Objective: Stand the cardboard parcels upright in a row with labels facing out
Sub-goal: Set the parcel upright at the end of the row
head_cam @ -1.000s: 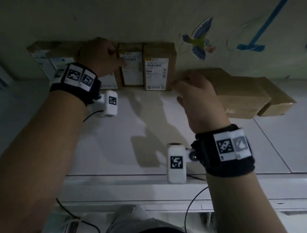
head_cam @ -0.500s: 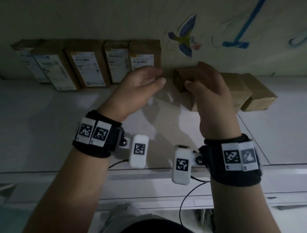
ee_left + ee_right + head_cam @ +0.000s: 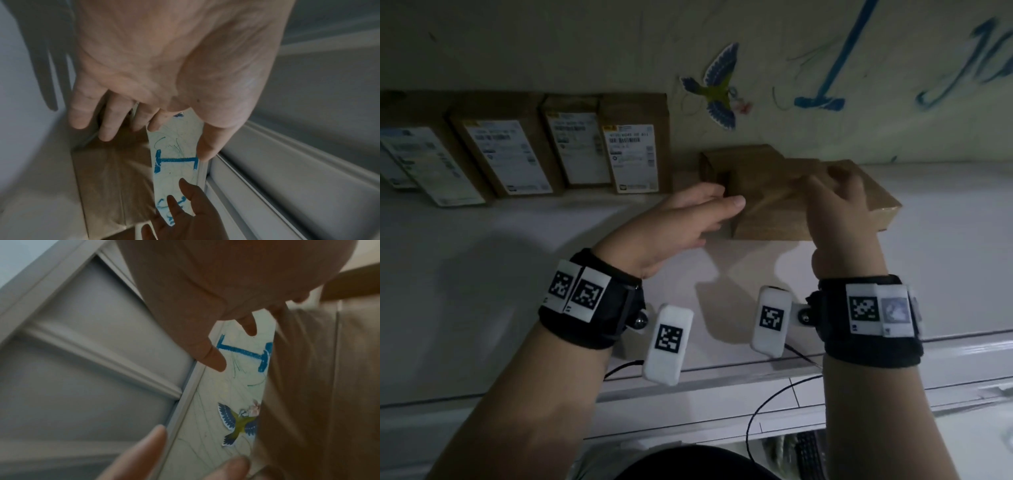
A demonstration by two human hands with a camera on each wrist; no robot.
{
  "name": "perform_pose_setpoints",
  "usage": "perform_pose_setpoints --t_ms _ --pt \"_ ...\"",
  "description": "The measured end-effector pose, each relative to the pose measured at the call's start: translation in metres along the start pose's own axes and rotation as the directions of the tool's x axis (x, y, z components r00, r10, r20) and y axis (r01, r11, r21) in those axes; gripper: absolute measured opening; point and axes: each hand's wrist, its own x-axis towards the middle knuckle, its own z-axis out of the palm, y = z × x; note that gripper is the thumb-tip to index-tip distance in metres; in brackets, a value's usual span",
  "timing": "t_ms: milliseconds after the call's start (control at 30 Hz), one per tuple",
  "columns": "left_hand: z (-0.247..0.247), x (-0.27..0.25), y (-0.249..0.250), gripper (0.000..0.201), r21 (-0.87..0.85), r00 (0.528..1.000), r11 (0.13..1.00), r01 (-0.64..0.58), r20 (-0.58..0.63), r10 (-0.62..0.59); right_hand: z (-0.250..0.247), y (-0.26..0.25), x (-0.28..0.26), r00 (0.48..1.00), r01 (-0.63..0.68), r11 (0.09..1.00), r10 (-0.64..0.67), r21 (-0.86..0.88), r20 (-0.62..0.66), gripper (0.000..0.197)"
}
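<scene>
Labelled upright parcels (image 3: 633, 154) left of flat parcel (image 3: 774, 205), right hand (image 3: 839, 205) gripping it, left hand (image 3: 688, 222) fingers relaxed.

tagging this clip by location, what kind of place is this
Probably a home, not a warehouse: the wall carries blue crayon scribbles and a bird sticker, and labelled cardboard parcels stand on a white ledge against it.

Open white shelf (image 3: 500, 274) lies before the standing parcels (image 3: 633, 154); the wall (image 3: 585, 44) blocks behind.
</scene>
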Motion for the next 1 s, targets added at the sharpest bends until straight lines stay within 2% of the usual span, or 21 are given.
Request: perform_pose_setpoints --t_ms 67,133,200,300,400,500,567,633,700,767,833,933,1000 --pt "-0.003 0.004 -0.003 0.069 -0.027 1.000 1.000 0.009 -0.006 -0.009 0.002 0.002 0.004 0.999 -0.016 1.000 0.016 0.018 0.028 0.070" --pt "-0.007 0.007 -0.006 0.067 -0.063 0.998 0.998 0.003 -0.056 -0.006 0.005 0.003 0.004 0.998 -0.020 1.000 0.019 0.022 0.052 0.073" --pt "-0.013 0.009 -0.007 0.059 -0.074 0.985 0.996 -0.042 -0.171 0.029 0.009 0.004 0.003 0.998 -0.020 1.000 0.019 0.012 0.060 0.082" --pt "-0.024 0.004 -0.003 0.068 -0.106 0.923 0.979 -0.176 -0.363 0.127 0.011 0.005 0.002 0.996 -0.006 0.997 0.000 0.074 0.093 0.094" --pt "-0.032 -0.012 0.010 0.047 -0.120 0.878 0.943 -0.310 -0.415 0.236 0.012 0.003 -0.004 0.974 0.014 0.987 -0.050 0.160 0.223 0.108" --pt "-0.032 -0.031 0.024 0.024 -0.092 0.836 0.905 -0.415 -0.431 0.340 0.018 0.003 -0.017 0.912 0.081 0.975 -0.156 0.206 0.380 0.112" --pt "-0.027 -0.045 0.031 0.020 -0.083 0.821 0.877 -0.474 -0.401 0.406 0.027 0.004 -0.027 0.871 0.155 0.976 -0.208 0.154 0.446 0.107" --pt "-0.020 -0.058 0.037 0.027 -0.054 0.815 0.854 -0.517 -0.337 0.472 0.034 0.010 -0.033 0.858 0.207 0.971 -0.237 0.116 0.455 0.106" --pt "-0.014 -0.072 0.041 0.037 -0.018 0.794 0.820 -0.573 -0.259 0.549 0.036 0.014 -0.039 0.859 0.198 0.971 -0.236 0.131 0.454 0.096" --pt "-0.014 -0.080 0.040 0.042 0.018 0.748 0.768 -0.640 -0.215 0.628 0.033 0.017 -0.046 0.865 0.147 0.981 -0.191 0.129 0.464 0.084" --pt "-0.015 -0.083 0.038 0.039 0.015 0.705 0.727 -0.686 -0.236 0.669 0.027 0.018 -0.050 0.866 0.053 0.986 -0.125 0.159 0.485 0.070" --pt "-0.016 -0.084 0.036 0.036 -0.013 0.679 0.709 -0.705 -0.301 0.670 0.020 0.015 -0.056 0.839 -0.117 0.955 -0.053 0.274 0.541 0.043" --pt "-0.017 -0.081 0.033 0.042 0.050 0.688 0.740 -0.671 -0.331 0.646 0.017 0.013 -0.061 0.814 -0.162 0.934 -0.056 0.318 0.578 0.046"
